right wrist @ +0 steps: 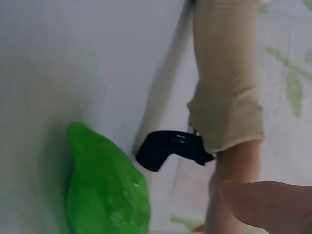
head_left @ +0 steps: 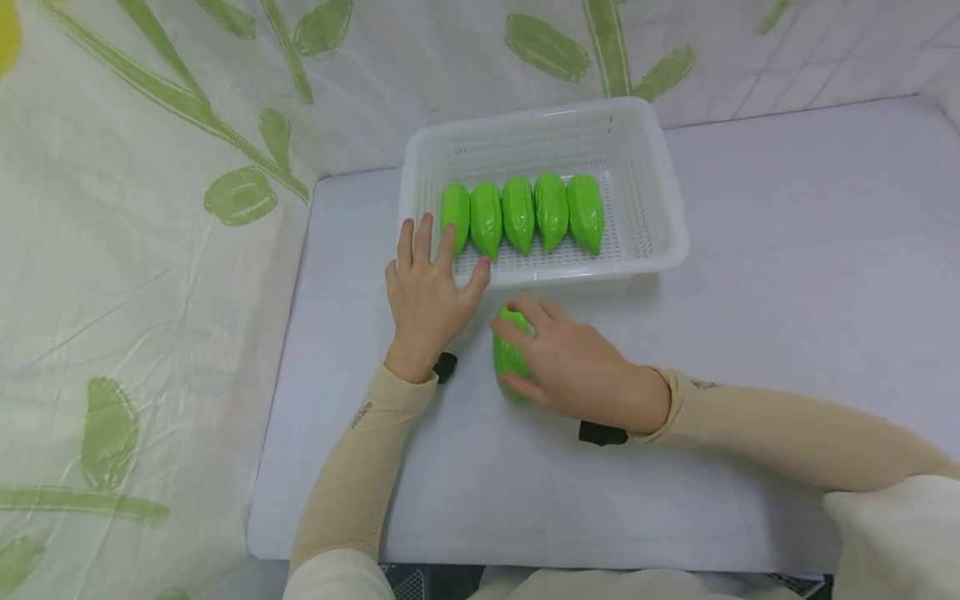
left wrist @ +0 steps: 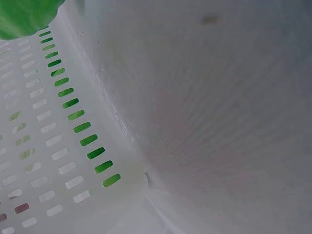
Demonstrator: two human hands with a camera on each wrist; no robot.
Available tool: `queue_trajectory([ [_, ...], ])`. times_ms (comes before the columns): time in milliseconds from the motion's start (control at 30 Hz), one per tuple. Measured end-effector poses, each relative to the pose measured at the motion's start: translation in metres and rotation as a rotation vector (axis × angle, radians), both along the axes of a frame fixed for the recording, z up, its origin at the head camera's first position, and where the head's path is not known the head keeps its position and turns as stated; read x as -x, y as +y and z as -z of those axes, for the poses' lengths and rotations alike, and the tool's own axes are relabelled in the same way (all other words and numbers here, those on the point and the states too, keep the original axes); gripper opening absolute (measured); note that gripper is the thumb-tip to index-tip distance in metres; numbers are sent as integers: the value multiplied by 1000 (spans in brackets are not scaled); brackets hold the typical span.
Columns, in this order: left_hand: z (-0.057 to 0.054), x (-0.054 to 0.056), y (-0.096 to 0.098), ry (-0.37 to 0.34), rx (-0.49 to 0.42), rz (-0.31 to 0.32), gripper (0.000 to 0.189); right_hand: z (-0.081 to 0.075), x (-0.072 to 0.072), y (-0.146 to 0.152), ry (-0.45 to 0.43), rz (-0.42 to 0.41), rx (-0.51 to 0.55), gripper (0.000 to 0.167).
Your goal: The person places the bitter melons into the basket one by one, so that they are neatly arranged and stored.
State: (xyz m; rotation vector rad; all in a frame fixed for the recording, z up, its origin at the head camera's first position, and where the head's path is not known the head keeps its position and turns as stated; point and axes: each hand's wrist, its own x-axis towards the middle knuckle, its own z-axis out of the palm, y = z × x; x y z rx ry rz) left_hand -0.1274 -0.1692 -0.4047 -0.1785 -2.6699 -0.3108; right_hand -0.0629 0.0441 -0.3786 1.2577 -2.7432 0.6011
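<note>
A glossy green fruit-like piece (head_left: 511, 354), ridged and tapering to a point, lies on the table in front of a white basket (head_left: 678, 221); its exact kind is unclear. My right hand (head_left: 570, 362) is over this piece, fingers spread around it. In the right wrist view, the thumb (right wrist: 265, 202) shows apart from the green piece (right wrist: 107, 187). With fingers extended and spread, my left hand (head_left: 429, 296) is at the basket's near left rim, its fingertips partly covering the leftmost of several similar green pieces (head_left: 517, 212) standing in a row inside.
The pale tabletop (head_left: 810, 250) extends to the right of the basket. A leaf-patterned white sheet (head_left: 150, 292) hangs along the left and back edges. Slotted basket wall (left wrist: 53, 170) fills the left part of the left wrist view.
</note>
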Motion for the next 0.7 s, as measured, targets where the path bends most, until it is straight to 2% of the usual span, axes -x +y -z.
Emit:
queue_trajectory([
  [167,-1,1,1,-37,-1,-14,73,14,6,-7,-21,-7,-19,58],
  [333,1,0,-1,-22,1,-7,72,27,10,-14,-42,-14,-11,60],
  [700,0,-1,0,-1,-4,3,72,38,18,-19,-103,-49,-17,61],
])
